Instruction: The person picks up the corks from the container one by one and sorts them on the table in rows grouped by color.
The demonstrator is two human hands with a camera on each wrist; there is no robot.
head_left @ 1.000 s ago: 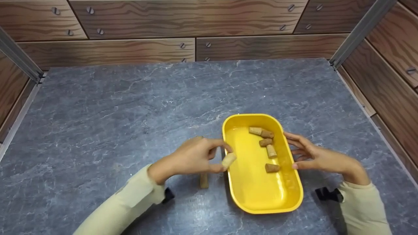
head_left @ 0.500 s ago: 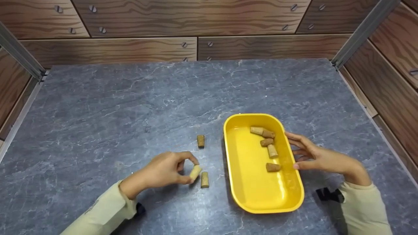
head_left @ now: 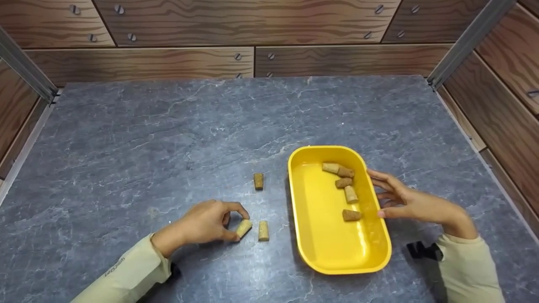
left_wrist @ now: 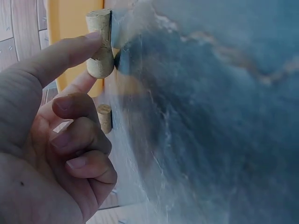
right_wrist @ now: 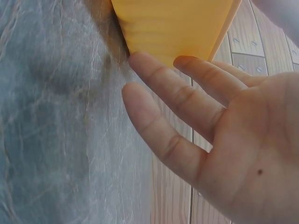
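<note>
Between its thumb and index finger, my left hand (head_left: 206, 222) pinches a pale cork (head_left: 244, 228), which leans at a slant low on the tabletop. Just right of it stands a second light cork (head_left: 263, 230), and farther back a darker brown cork (head_left: 258, 181). My right hand (head_left: 414, 206) rests against the right side of a yellow tray (head_left: 297, 235), its fingers loosely extended along the outer wall. Several corks lie inside the tray near that side, among them a brown one (head_left: 351, 215) and a paler one (head_left: 350, 194).
The grey marbled tabletop (head_left: 168, 126) stretches behind both hands. Wood-patterned panels (head_left: 236, 25) wall in the back and sides, with metal posts (head_left: 467, 44) at the rear corners.
My left hand has carried the pale cork leftward from over the tray's left rim and lowered it beside the other light cork. My right hand stays at the tray.
</note>
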